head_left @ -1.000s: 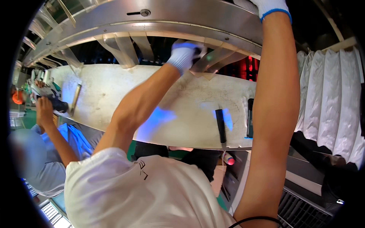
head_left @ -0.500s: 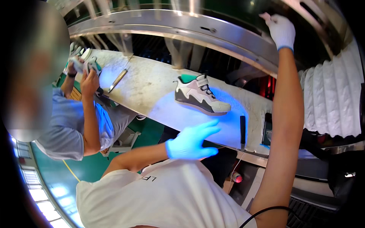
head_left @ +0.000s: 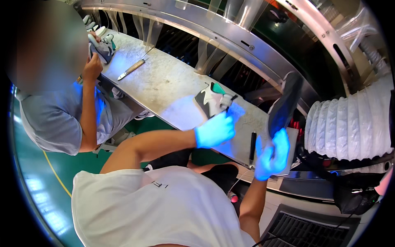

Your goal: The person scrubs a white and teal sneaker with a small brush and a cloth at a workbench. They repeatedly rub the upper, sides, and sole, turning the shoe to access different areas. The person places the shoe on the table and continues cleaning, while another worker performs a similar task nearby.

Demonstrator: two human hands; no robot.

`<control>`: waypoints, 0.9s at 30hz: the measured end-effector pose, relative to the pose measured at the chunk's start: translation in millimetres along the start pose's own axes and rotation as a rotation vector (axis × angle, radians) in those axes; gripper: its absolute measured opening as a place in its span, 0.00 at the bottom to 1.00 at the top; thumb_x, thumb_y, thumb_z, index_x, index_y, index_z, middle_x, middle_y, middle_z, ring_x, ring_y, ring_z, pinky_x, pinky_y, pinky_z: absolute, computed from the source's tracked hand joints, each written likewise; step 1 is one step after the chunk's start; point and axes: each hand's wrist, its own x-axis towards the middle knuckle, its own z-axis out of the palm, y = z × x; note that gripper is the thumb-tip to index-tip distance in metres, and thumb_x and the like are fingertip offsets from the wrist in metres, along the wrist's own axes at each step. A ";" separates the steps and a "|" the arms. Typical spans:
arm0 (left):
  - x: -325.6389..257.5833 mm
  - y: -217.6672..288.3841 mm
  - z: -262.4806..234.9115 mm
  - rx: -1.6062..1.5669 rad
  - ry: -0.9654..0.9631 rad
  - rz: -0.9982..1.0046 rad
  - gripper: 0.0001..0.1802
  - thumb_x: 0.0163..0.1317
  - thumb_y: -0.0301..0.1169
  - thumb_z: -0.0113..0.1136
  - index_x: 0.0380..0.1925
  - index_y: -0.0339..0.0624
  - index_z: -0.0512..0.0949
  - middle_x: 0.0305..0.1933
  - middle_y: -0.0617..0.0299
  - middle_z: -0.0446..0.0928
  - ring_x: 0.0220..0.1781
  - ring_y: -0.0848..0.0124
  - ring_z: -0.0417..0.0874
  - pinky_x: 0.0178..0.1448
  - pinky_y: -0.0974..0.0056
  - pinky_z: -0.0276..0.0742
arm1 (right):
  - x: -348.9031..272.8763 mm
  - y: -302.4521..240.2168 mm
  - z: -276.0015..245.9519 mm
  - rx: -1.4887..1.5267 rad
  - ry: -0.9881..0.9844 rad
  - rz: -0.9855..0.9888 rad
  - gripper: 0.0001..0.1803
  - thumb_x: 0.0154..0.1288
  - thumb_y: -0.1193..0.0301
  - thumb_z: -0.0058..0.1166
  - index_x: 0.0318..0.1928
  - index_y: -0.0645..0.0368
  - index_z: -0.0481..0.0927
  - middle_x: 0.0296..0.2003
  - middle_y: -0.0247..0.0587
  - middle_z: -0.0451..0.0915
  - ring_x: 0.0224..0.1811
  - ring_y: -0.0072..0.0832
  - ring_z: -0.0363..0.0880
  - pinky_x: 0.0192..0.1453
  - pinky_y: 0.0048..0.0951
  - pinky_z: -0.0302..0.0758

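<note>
A white-and-grey high-top sneaker point(head_left: 210, 101) with a green lining stands on the long pale bench. My left hand point(head_left: 216, 131), in a glove lit blue, is closed around its toe end, which the fingers hide. To the right, my gloved right hand point(head_left: 273, 156) grips the lower end of a dark shoe sole point(head_left: 284, 105). The sole stands upright in the air above the bench's right end. Between my hands, a slim black pen-like tool point(head_left: 252, 145) lies near the bench's front edge.
A co-worker point(head_left: 84, 111) at the left handles a grey-and-green shoe point(head_left: 106, 47). A wooden-handled knife point(head_left: 131, 69) lies on the bench point(head_left: 164, 82). Behind runs a metal machine frame point(head_left: 230, 35) with clear hanging strips. A white ribbed duct point(head_left: 347, 127) stands at the right.
My right hand has come down from the machine opening and now holds a dark sole. My left hand has moved from open beside the sneaker onto its toe, and the sneaker has turned.
</note>
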 end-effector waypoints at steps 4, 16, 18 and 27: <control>-121.9 32.8 -6.0 -0.102 0.306 0.003 0.19 0.53 0.34 0.70 0.48 0.51 0.88 0.52 0.66 0.87 0.42 0.67 0.83 0.38 0.58 0.75 | -111.6 -13.3 -10.4 -0.022 -0.434 0.059 0.14 0.66 0.82 0.73 0.52 0.62 0.90 0.55 0.49 0.92 0.63 0.54 0.91 0.69 0.52 0.86; -162.9 20.8 6.4 -0.215 0.427 -0.060 0.21 0.58 0.32 0.79 0.54 0.59 0.89 0.59 0.67 0.88 0.49 0.66 0.88 0.49 0.56 0.84 | -191.8 -26.0 19.3 -0.239 -0.583 0.312 0.29 0.65 0.70 0.73 0.67 0.57 0.85 0.75 0.54 0.79 0.79 0.66 0.74 0.80 0.62 0.75; -154.1 22.4 4.9 -0.168 0.455 -0.043 0.21 0.57 0.31 0.79 0.53 0.59 0.90 0.58 0.66 0.89 0.49 0.65 0.87 0.54 0.53 0.83 | -196.8 -21.6 18.6 -0.255 -0.542 0.302 0.29 0.65 0.71 0.71 0.67 0.56 0.85 0.74 0.52 0.80 0.79 0.64 0.75 0.79 0.61 0.75; -86.9 13.1 -48.1 -0.336 0.370 -0.123 0.20 0.53 0.23 0.78 0.48 0.46 0.91 0.54 0.57 0.93 0.54 0.52 0.94 0.61 0.45 0.90 | -178.3 -9.5 21.6 -0.144 -0.391 0.297 0.26 0.51 0.78 0.71 0.55 0.55 0.92 0.61 0.43 0.91 0.72 0.53 0.83 0.73 0.50 0.82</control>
